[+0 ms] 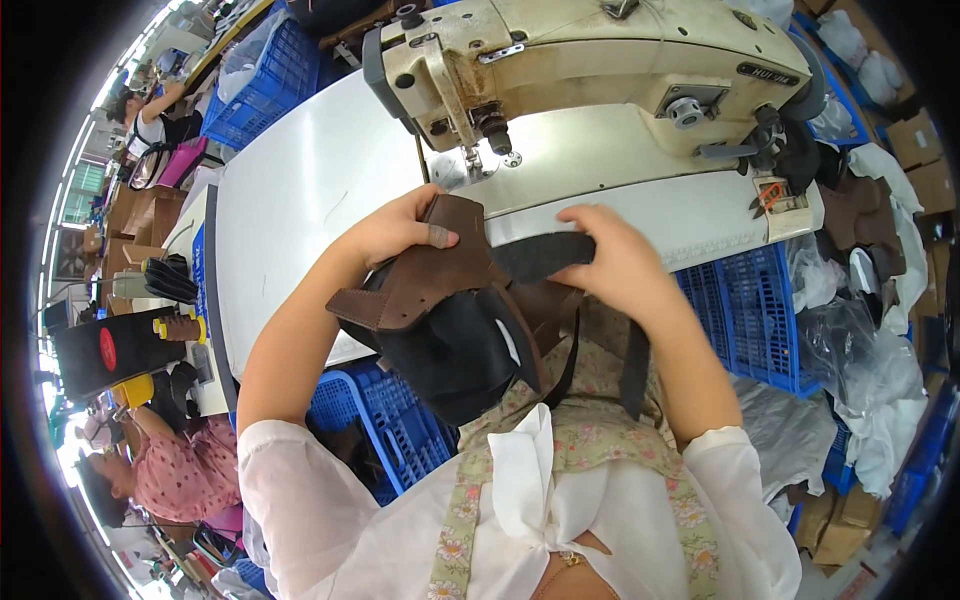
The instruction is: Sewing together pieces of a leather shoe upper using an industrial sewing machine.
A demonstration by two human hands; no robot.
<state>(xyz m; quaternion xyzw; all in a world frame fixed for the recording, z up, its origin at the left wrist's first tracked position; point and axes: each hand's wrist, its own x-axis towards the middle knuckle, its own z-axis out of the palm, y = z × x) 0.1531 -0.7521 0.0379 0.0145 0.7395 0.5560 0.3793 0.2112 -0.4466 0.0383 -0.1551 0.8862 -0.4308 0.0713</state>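
My left hand [405, 228] is closed on the upper edge of a brown leather piece [405, 285], with a bandage-like wrap on one finger. Black lining [445, 350] hangs from the leather toward my lap; the whole looks like a partly sewn shoe or boot upper. My right hand [620, 255] pinches a dark grey strap [543, 257] between thumb and fingers, just right of the brown leather. A cream sewing machine [600, 60] stands beyond my hands, its needle and presser foot [470, 160] above the white table [300, 180]. The work is held off the table's near edge.
Blue plastic baskets stand below the table, one at the left [390, 430] and one at the right [740, 320]. Thread snips with orange handles [768, 197] lie by the machine's base. Clear plastic bags [860, 350] and brown pieces [865, 220] crowd the right. Two people sit at the left.
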